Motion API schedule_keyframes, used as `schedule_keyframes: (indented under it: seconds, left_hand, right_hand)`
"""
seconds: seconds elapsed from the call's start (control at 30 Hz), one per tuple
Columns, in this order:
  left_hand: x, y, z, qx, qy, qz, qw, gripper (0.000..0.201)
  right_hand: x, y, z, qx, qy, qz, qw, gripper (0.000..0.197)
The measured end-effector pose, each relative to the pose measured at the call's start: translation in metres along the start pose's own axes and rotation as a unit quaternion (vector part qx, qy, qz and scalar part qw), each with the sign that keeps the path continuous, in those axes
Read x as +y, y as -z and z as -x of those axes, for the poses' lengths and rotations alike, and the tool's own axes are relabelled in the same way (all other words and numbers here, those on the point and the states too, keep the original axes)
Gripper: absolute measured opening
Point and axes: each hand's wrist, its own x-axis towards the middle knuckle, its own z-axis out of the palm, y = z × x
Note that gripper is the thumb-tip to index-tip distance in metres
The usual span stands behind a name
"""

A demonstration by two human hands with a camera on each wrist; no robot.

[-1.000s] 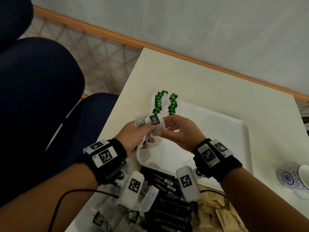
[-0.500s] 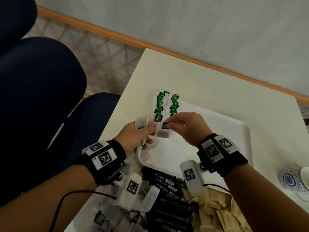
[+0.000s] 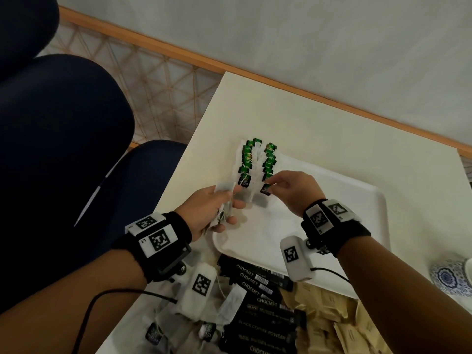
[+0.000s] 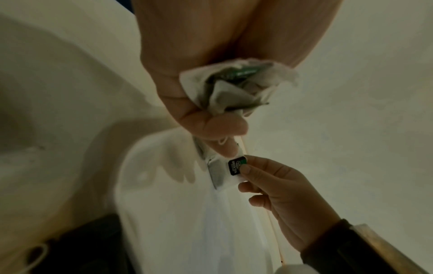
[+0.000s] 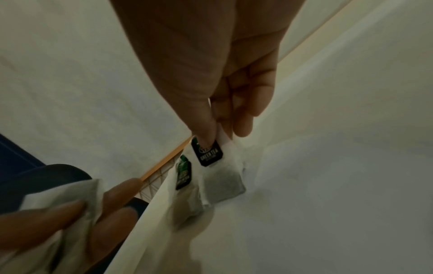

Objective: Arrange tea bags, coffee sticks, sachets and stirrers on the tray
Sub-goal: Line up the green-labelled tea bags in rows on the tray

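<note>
A white tray point(image 3: 362, 241) lies on the cream table. Two rows of tea bags with green tags point(image 3: 258, 162) run along its far left corner. My right hand point(image 3: 283, 186) pinches a tea bag point(image 5: 220, 178) by its black and green tag point(image 4: 236, 165) at the near end of the right row, low over the tray. My left hand point(image 3: 217, 210) grips a bunch of white tea bags point(image 4: 232, 87) just left of the rows.
Black coffee sticks point(image 3: 258, 297), brown paper sachets point(image 3: 329, 318) and loose tea bags point(image 3: 163, 330) are piled on the table at the tray's near edge. A blue patterned cup point(image 3: 452, 277) stands at the right. A dark blue chair point(image 3: 63, 149) is on the left.
My right hand took one tea bag from the bunch in my left hand and carried it forward and down to the near end of the right row.
</note>
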Motion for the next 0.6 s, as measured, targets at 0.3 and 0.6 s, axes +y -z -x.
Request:
schedule_keyframes:
  seconds: [0.3, 0.6]
  left_hand:
    - [0.000, -0.005, -0.005, -0.011, 0.015, -0.019, 1.000, 0.024]
    - [-0.003, -0.013, -0.007, -0.029, 0.007, -0.056, 0.998, 0.019]
  right_hand:
    - [0.004, 0.003, -0.007, 0.026, 0.004, 0.001, 1.000, 0.015]
    - [-0.026, -0.002, 0.021, -0.052, 0.132, -0.088, 0.986, 0.025]
